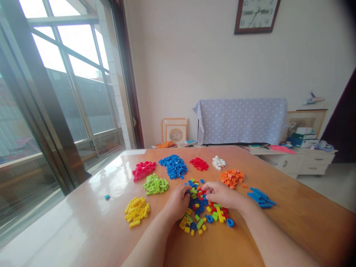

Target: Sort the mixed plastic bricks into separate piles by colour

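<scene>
Over mixed bricks (200, 211): both hands' fingers (187, 191) curled (touching bricks).

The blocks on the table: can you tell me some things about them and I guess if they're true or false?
1. Both hands, the left hand and the right hand, are on the mixed pile. True.
2. The yellow pile lies at the far end of the table. False: it lies near the person, left of the mixed pile.
3. The white pile is the biggest. False: it is among the smallest.
4. One blue piece lies alone. True.
</scene>
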### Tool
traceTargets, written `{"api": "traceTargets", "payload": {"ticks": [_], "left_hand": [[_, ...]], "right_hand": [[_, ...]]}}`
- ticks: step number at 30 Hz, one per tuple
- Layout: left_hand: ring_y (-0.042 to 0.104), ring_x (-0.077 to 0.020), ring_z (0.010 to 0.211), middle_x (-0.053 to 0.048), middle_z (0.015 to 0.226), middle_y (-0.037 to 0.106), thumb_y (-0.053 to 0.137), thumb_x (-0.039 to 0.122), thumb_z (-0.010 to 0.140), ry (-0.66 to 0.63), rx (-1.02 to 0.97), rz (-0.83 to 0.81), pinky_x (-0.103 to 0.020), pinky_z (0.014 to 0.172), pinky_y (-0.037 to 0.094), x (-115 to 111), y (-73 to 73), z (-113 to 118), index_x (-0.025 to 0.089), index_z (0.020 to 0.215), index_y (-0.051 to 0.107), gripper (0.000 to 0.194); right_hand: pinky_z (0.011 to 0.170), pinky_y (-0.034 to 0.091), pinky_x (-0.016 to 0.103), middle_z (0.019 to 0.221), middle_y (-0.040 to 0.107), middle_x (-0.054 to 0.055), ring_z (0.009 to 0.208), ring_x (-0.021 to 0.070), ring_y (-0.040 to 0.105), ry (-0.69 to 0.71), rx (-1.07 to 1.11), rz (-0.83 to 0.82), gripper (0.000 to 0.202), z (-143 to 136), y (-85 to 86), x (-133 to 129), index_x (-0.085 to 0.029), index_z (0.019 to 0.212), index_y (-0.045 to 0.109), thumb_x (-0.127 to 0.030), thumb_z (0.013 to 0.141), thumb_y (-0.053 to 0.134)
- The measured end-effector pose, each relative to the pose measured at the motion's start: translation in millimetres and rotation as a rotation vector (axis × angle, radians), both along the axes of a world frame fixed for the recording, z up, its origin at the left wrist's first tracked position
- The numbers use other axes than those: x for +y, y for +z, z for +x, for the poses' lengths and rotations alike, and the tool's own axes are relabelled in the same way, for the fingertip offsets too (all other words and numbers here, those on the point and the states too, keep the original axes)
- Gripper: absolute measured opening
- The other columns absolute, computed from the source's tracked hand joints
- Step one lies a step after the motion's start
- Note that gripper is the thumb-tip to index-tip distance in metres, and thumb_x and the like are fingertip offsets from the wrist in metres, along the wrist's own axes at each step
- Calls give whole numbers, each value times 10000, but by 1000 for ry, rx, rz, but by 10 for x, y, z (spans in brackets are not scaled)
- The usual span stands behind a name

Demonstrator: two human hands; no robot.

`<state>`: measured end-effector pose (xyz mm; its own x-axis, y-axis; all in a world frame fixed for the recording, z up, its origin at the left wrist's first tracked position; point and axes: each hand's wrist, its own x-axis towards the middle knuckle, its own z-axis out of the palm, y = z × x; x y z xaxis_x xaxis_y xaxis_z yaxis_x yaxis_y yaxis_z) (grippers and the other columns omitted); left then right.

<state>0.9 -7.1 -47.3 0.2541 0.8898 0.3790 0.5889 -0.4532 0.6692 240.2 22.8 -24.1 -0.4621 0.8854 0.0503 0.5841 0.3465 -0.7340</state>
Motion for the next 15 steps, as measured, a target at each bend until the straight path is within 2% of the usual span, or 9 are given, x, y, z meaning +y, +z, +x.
{"api": "traceTargets", "payload": {"ticks": [7, 15], "left_hand": [[604, -199, 1108, -69, 1175, 676, 449, 135, 858, 84, -33, -43, -308, 976, 459, 25, 42, -38, 195, 1167, 633, 364], [614, -200, 1007, -67, 1056, 682, 506, 165, 839, 129, 70, 0, -282, 856, 476, 15, 43, -68, 201, 1074, 645, 275]], "right_hand": [[558, 376, 200, 741, 641, -11, 632, 118, 548, -93, -43, 61, 237, -3, 1, 24, -198, 975, 698, -232, 777, 575], [561, 352, 207, 695, 623, -17, 636, 122, 548, -92, -110, 170, 170, -146, 84, -68, -204, 882, 702, -259, 769, 587]]}}
